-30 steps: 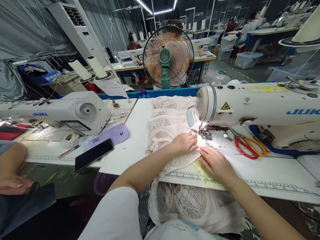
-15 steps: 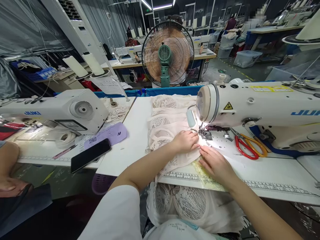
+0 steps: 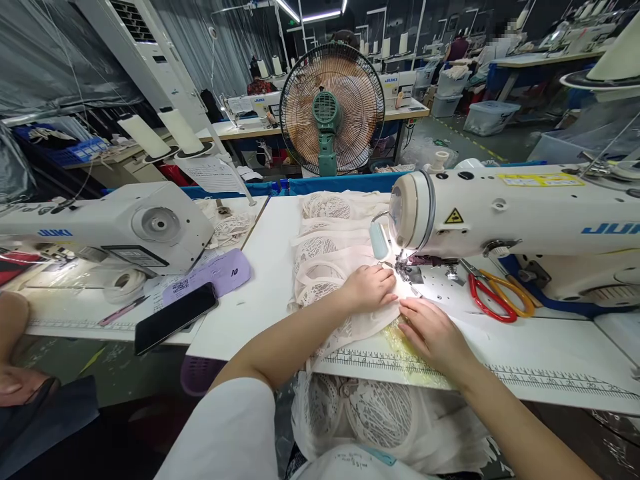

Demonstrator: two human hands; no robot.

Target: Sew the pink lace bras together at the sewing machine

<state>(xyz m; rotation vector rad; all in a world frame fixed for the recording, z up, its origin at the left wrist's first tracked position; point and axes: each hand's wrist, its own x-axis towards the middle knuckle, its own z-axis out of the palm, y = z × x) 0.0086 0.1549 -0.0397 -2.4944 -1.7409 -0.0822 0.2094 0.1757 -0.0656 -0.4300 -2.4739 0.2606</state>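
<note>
Cream lace bras (image 3: 323,250) lie in a joined row on the sewing table, running up to the needle area of a white sewing machine (image 3: 520,210). My left hand (image 3: 369,288) rests palm down on the cloth just left of the presser foot, its fingers lying over the fabric. My right hand (image 3: 435,328) touches the fabric edge in front of the needle plate, fingers stretched out and thumb apart. Under its palm is a crinkled yellow translucent piece (image 3: 400,343). More lace cups (image 3: 383,410) hang below the table edge over my lap.
Red- and orange-handled scissors (image 3: 493,297) lie right of the needle. A black phone (image 3: 176,318) and a purple card (image 3: 225,272) are on the left. Beyond stand another sewing machine (image 3: 145,227) and a large fan (image 3: 333,110). A co-worker's arm (image 3: 13,327) shows at far left.
The view has shifted slightly. My hands keep nearly the same place on the fabric beside the needle; little else differs.
</note>
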